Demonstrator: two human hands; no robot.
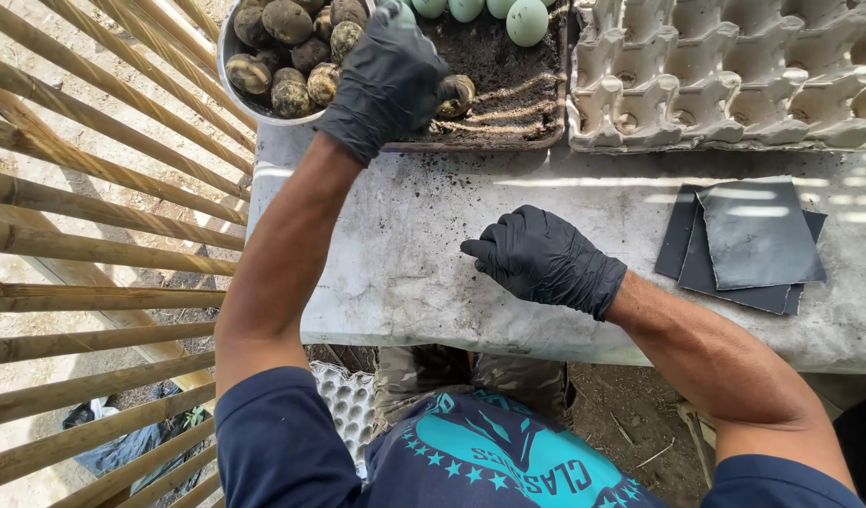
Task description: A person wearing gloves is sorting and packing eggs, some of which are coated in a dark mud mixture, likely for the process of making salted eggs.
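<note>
My left hand reaches up to the dirt tray, fingers seemingly curled on a muddy egg lying just right of them, while my right hand rests loosely curled, empty, on the counter.

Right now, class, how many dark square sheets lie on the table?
3: a stack at the table's right, beside the right hand; top sheet, second sheet beneath, third sheet peeking left. More may be hidden underneath.
</note>
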